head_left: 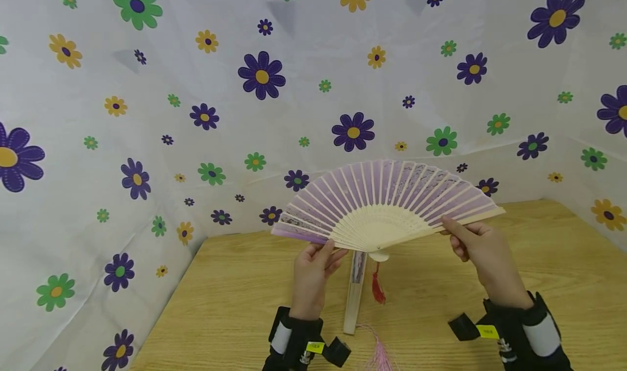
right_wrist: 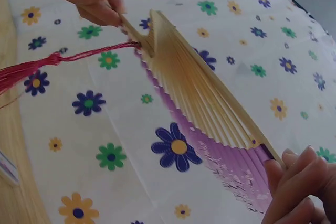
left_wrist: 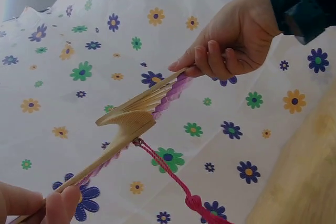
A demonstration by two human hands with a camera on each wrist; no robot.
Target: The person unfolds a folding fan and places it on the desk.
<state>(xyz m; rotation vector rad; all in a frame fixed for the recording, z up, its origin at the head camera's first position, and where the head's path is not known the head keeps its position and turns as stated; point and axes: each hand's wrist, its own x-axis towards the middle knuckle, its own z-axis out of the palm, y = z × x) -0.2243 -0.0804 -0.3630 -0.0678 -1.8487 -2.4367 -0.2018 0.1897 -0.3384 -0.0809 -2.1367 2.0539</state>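
Note:
A purple folding fan [head_left: 387, 197] with pale ribs is spread wide above the table. My left hand [head_left: 313, 276] pinches its left outer rib between thumb and fingers. The right outer rib is pinched by my right hand [head_left: 482, 251], near its outer end. From the pivot hangs a red tassel [head_left: 377, 286], whose knotted cord [left_wrist: 173, 177] shows in the left wrist view. In the right wrist view the pleated purple leaf [right_wrist: 226, 156] carries a dark and white printed pattern toward the right hand.
A second, folded fan [head_left: 355, 300] lies on the wooden table [head_left: 220, 300] below the spread one, its pink tassel [head_left: 380, 357] toward the front edge. White cloth [head_left: 161, 82] with printed flowers hangs behind and at both sides of the table.

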